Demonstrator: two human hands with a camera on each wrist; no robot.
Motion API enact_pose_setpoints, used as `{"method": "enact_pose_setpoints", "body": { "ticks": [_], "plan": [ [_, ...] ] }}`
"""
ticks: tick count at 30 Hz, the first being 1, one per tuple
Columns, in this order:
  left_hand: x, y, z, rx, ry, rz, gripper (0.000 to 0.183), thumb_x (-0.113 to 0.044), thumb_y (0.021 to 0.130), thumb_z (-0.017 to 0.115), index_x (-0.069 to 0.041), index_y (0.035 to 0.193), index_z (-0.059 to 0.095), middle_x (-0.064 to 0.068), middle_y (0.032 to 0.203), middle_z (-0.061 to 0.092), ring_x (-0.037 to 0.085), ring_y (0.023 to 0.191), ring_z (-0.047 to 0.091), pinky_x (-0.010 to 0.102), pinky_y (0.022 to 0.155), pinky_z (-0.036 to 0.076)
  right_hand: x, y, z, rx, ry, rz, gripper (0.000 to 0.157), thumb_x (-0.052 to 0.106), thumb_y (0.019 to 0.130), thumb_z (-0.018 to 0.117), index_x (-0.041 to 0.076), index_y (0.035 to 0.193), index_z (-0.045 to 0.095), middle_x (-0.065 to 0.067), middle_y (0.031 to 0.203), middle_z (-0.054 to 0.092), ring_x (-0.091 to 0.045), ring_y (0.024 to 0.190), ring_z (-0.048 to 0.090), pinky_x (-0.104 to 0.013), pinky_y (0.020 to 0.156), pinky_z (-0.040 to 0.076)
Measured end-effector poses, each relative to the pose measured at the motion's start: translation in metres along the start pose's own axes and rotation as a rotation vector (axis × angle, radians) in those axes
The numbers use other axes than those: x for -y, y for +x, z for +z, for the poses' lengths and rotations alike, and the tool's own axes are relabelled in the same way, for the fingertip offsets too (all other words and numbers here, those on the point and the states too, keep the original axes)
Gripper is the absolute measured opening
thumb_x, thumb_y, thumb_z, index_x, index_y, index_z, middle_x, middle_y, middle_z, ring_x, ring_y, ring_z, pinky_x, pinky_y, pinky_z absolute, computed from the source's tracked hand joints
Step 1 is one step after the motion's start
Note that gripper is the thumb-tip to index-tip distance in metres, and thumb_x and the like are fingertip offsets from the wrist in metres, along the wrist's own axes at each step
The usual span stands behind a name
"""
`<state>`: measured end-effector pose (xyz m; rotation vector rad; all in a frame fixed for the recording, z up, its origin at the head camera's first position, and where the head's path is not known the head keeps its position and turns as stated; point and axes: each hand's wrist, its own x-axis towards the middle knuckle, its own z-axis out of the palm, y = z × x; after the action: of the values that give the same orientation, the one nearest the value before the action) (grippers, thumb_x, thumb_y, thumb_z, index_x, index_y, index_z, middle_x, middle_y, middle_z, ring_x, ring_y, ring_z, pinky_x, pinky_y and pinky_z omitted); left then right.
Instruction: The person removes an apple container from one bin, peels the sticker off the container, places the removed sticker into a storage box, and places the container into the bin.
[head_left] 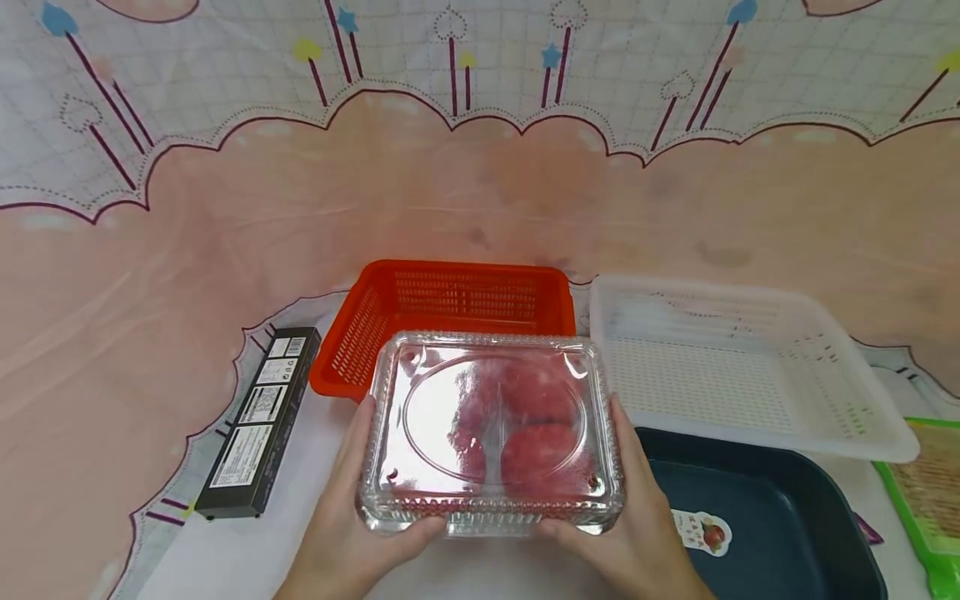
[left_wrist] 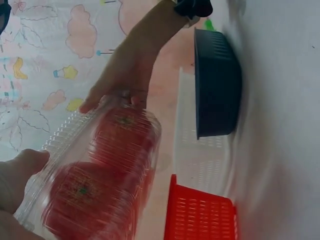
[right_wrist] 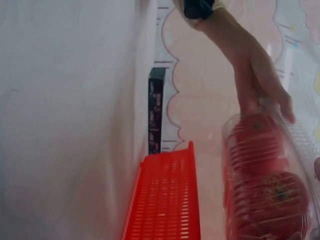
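A clear plastic clamshell box (head_left: 491,523) with several red tomatoes (head_left: 542,458) inside is held level above the white table. Its lid is down, and glare hides part of the contents. The left hand (head_left: 352,517) grips the box's left side, thumb along the front edge. On the opposite side the right hand (head_left: 633,521) holds it the same way. Green stem ends show on the tomatoes (left_wrist: 82,192) through the ribbed wall in the left wrist view. Most fingers of both hands are hidden behind or under the box in the head view.
Just behind the box stands a red basket (head_left: 457,268). To its right are a white basket (head_left: 840,383) and a dark blue tub (head_left: 787,517) with a sticker. A black box (head_left: 258,425) lies at the left, a green-edged package (head_left: 926,508) at the far right.
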<state>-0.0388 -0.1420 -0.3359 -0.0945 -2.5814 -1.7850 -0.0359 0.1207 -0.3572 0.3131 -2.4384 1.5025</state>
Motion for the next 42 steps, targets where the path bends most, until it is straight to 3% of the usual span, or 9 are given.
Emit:
{"method": "enact_pose_setpoints", "body": {
  "ticks": [4, 8, 11, 17, 22, 26, 32, 39, 42],
  "plan": [
    [-0.004, -0.003, -0.001, -0.012, -0.008, -0.02, 0.117, -0.029, 0.067, 0.088, -0.046, 0.151, 0.009, -0.013, 0.16, 0.017, 0.023, 0.143, 0.026, 0.043, 0.099, 0.05, 0.004, -0.002, 0.001, -0.012, -0.004, 0.01, 0.125, 0.021, 0.061, 0.092, 0.028, 0.156, 0.01, -0.006, 0.154, 0.033, -0.027, 0.126, 0.049, -0.043, 0.084, 0.057],
    [-0.005, -0.001, -0.003, -0.031, -0.004, 0.028, 0.116, -0.027, 0.068, 0.088, -0.045, 0.152, 0.01, -0.013, 0.16, 0.019, 0.024, 0.14, 0.029, 0.042, 0.095, 0.053, 0.008, 0.005, -0.001, 0.009, 0.007, 0.011, 0.119, 0.021, 0.065, 0.09, 0.026, 0.156, 0.013, -0.008, 0.151, 0.037, -0.031, 0.123, 0.052, -0.045, 0.08, 0.058],
    [-0.007, 0.006, -0.005, -0.059, -0.005, 0.117, 0.114, -0.022, 0.069, 0.087, -0.042, 0.153, 0.012, -0.01, 0.158, 0.023, 0.024, 0.136, 0.033, 0.04, 0.089, 0.056, 0.012, 0.018, -0.008, 0.062, -0.005, -0.036, 0.115, 0.022, 0.069, 0.088, 0.022, 0.156, 0.012, -0.011, 0.15, 0.037, -0.033, 0.123, 0.052, -0.045, 0.079, 0.058],
    [-0.001, 0.046, -0.011, -0.042, 0.015, 0.284, 0.108, -0.018, 0.074, 0.084, -0.038, 0.154, 0.014, -0.008, 0.154, 0.029, 0.021, 0.135, 0.037, 0.042, 0.091, 0.055, 0.017, 0.063, -0.027, 0.248, 0.006, -0.038, 0.114, 0.025, 0.076, 0.083, 0.022, 0.157, 0.004, -0.009, 0.157, 0.026, -0.034, 0.128, 0.047, -0.043, 0.087, 0.056],
    [0.006, 0.086, -0.022, 0.031, 0.033, 0.378, 0.108, -0.016, 0.075, 0.084, -0.035, 0.155, 0.013, -0.011, 0.152, 0.032, 0.016, 0.136, 0.038, 0.037, 0.093, 0.055, 0.017, 0.102, -0.031, 0.354, 0.025, -0.053, 0.118, 0.023, 0.075, 0.084, 0.026, 0.157, 0.0, -0.008, 0.15, 0.035, -0.029, 0.122, 0.053, -0.039, 0.088, 0.057],
    [0.007, 0.117, -0.033, 0.093, 0.073, 0.389, 0.106, -0.021, 0.075, 0.084, -0.033, 0.154, 0.014, -0.009, 0.148, 0.037, 0.017, 0.131, 0.043, 0.036, 0.091, 0.056, 0.015, 0.131, -0.026, 0.412, 0.086, -0.097, 0.113, 0.018, 0.074, 0.084, 0.026, 0.156, 0.006, -0.004, 0.146, 0.041, -0.026, 0.125, 0.052, -0.04, 0.09, 0.056],
    [0.011, 0.155, -0.049, 0.146, 0.229, 0.33, 0.099, -0.027, 0.078, 0.081, -0.021, 0.154, 0.018, 0.005, 0.142, 0.045, 0.026, 0.125, 0.049, 0.046, 0.091, 0.055, 0.004, 0.17, -0.007, 0.487, 0.08, -0.13, 0.092, 0.01, 0.075, 0.083, 0.011, 0.147, 0.026, -0.011, 0.138, 0.05, -0.027, 0.122, 0.055, -0.042, 0.09, 0.056],
    [0.023, 0.185, -0.061, 0.23, 0.34, 0.323, 0.094, -0.027, 0.077, 0.082, -0.017, 0.151, 0.024, 0.007, 0.137, 0.049, 0.026, 0.116, 0.056, 0.044, 0.089, 0.056, -0.013, 0.19, 0.015, 0.539, -0.034, -0.057, 0.087, 0.01, 0.075, 0.082, 0.005, 0.143, 0.028, -0.015, 0.136, 0.051, -0.033, 0.122, 0.055, -0.045, 0.091, 0.056],
    [0.028, 0.195, -0.065, 0.258, 0.377, 0.283, 0.093, -0.028, 0.079, 0.08, -0.016, 0.151, 0.023, 0.009, 0.138, 0.048, 0.029, 0.117, 0.056, 0.046, 0.091, 0.055, -0.019, 0.197, 0.022, 0.55, -0.09, -0.008, 0.086, 0.013, 0.077, 0.081, 0.006, 0.143, 0.027, -0.016, 0.137, 0.05, -0.033, 0.123, 0.054, -0.046, 0.091, 0.055]
  ]
}}
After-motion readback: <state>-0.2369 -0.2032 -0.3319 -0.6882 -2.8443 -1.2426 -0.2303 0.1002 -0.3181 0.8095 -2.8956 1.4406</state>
